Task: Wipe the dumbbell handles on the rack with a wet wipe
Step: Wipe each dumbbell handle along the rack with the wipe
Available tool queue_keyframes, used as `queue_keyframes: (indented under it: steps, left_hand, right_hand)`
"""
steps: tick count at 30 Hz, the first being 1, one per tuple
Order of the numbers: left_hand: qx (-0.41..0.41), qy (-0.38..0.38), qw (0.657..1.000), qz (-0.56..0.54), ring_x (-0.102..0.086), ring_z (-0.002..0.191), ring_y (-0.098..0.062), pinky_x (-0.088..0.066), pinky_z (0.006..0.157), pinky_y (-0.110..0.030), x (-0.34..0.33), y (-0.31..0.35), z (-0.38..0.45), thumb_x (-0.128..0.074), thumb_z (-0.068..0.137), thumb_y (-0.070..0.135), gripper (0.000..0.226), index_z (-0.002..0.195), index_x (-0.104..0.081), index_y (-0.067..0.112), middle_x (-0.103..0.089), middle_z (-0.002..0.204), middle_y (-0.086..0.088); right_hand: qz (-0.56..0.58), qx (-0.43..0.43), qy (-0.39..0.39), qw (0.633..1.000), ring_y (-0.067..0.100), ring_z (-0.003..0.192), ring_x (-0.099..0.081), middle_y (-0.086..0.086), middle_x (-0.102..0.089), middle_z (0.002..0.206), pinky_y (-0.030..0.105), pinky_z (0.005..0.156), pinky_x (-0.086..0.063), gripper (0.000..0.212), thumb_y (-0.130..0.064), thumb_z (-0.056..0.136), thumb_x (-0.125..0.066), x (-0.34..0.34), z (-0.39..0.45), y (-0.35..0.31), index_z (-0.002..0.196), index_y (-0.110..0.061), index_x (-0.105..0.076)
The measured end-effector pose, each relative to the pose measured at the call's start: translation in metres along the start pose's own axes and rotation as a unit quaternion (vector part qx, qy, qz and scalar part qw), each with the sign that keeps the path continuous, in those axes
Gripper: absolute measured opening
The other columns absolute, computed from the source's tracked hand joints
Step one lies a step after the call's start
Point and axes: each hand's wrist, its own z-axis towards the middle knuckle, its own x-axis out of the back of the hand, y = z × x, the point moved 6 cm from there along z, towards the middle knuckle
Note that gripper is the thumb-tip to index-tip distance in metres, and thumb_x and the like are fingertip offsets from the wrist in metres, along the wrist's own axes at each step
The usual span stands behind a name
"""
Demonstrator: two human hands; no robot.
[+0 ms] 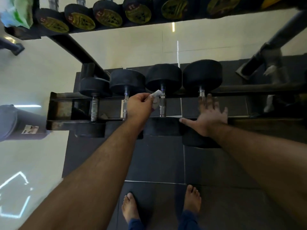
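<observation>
- Low on the black rack, four dumbbells lie side by side, each with a shiny metal handle between two round black ends.
- The left hand has its fingers curled in a closed grip on a small white wet wipe.
- That hand sits between the second handle and the third handle, counting from the left.
- The wipe sticks out toward the third handle and is touching it or just beside it; I cannot tell which.
- The right hand is open with its fingers spread wide and holds nothing.
- Its fingertips reach over the fourth handle, and its thumb points left across the near black end of the third dumbbell.
- The first handle, at the far left, looks dull and rough, and no hand is near it.
- Higher up, a top shelf holds a row of bigger dumbbells with yellow round labels on their ends.
- A green and white packet sits at the top left corner, beside those dumbbells.
- Two bare feet stand on the dark floor tiles below the arms.
</observation>
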Motion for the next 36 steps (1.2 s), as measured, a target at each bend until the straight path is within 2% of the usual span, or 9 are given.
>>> queue_keyframes:
  steps: [4,9,13,16,20,24,28,33,36]
  left_hand:
    - [-0.034,0.062,0.99,0.12,-0.076,0.078,-0.02,-0.065,0.074,-0.046,-0.016,-0.023,0.019,-0.062,0.09,0.045,0.027,0.095,-0.074,0.022,-0.076,0.085,0.005]
    - [-0.021,0.116,0.979,0.164,-0.067,0.083,-0.013,-0.052,0.068,-0.022,-0.034,-0.018,-0.006,-0.057,0.105,0.03,0.015,0.107,-0.068,0.02,-0.069,0.09,0.008]
    - [-0.023,0.112,0.969,0.219,-0.069,0.092,-0.019,-0.052,0.079,-0.028,-0.034,-0.015,0.013,-0.059,0.102,0.028,0.02,0.11,-0.072,0.017,-0.075,0.1,0.0]
    - [-0.108,0.072,0.935,0.329,-0.069,0.088,-0.017,-0.047,0.075,-0.026,-0.035,0.007,0.028,-0.059,0.1,0.028,0.021,0.111,-0.077,0.026,-0.076,0.095,0.006]
    - [-0.251,-0.014,0.832,0.495,-0.072,0.092,-0.029,-0.057,0.075,-0.039,-0.067,0.028,0.037,-0.053,0.106,0.027,0.022,0.114,-0.073,0.028,-0.076,0.102,-0.003]
    - [-0.294,-0.071,0.75,0.588,-0.065,0.105,-0.033,-0.055,0.079,-0.042,-0.092,0.014,0.037,-0.061,0.099,0.008,0.032,0.122,-0.074,0.026,-0.063,0.118,-0.009]
    - [-0.305,-0.13,0.74,0.585,-0.065,0.1,-0.035,-0.053,0.083,-0.04,-0.095,0.011,0.047,-0.062,0.095,0.006,0.025,0.111,-0.079,0.017,-0.059,0.119,-0.012]
    - [-0.213,-0.364,0.681,0.598,-0.071,0.095,-0.021,-0.059,0.088,-0.034,-0.076,-0.004,0.039,-0.07,0.093,0.024,0.017,0.103,-0.083,0.027,-0.077,0.103,0.003]
    - [-0.251,-0.28,0.715,0.59,-0.07,0.092,-0.024,-0.059,0.085,-0.037,-0.072,0.011,0.049,-0.066,0.095,0.022,0.018,0.104,-0.081,0.026,-0.072,0.102,0.001]
  right_hand:
    - [0.036,0.013,0.009,0.999,0.032,0.165,0.013,0.002,0.028,0.177,0.066,0.13,-0.006,0.139,-0.111,0.068,-0.025,-0.005,0.009,0.001,0.17,-0.027,0.017]
    - [0.052,-0.003,-0.02,0.998,0.034,0.165,0.013,0.002,0.026,0.177,0.072,0.127,-0.005,0.13,-0.105,0.078,-0.026,-0.012,0.007,-0.004,0.169,-0.024,0.02]
    - [0.108,-0.017,0.052,0.993,0.034,0.166,0.006,0.002,0.016,0.18,0.077,0.124,-0.013,0.132,-0.109,0.073,-0.016,-0.014,0.006,-0.007,0.172,-0.026,0.009]
    - [0.098,-0.004,0.072,0.993,0.034,0.166,0.005,0.001,0.016,0.18,0.075,0.125,-0.014,0.136,-0.112,0.068,-0.012,-0.013,0.004,-0.008,0.173,-0.026,0.004]
    - [0.1,-0.008,0.093,0.991,0.034,0.166,0.0,0.0,0.009,0.181,0.071,0.126,-0.019,0.141,-0.114,0.063,-0.013,-0.01,0.0,-0.009,0.173,-0.027,-0.005]
    - [0.103,-0.011,0.11,0.989,0.034,0.166,-0.004,0.002,0.002,0.181,0.066,0.127,-0.023,0.139,-0.113,0.065,-0.017,-0.009,-0.002,-0.009,0.173,-0.025,-0.01]
    - [0.105,-0.012,0.109,0.988,0.033,0.166,-0.004,0.002,0.0,0.181,0.065,0.127,-0.023,0.139,-0.113,0.065,-0.019,-0.008,-0.002,-0.009,0.172,-0.025,-0.011]
    - [0.097,-0.016,0.106,0.989,0.034,0.166,-0.004,0.003,0.0,0.181,0.066,0.127,-0.023,0.14,-0.113,0.065,-0.021,-0.007,-0.004,-0.009,0.172,-0.025,-0.011]
    - [0.094,-0.019,0.107,0.99,0.034,0.166,-0.004,0.002,0.001,0.181,0.065,0.127,-0.023,0.14,-0.114,0.063,-0.02,-0.007,-0.005,-0.009,0.173,-0.026,-0.012]
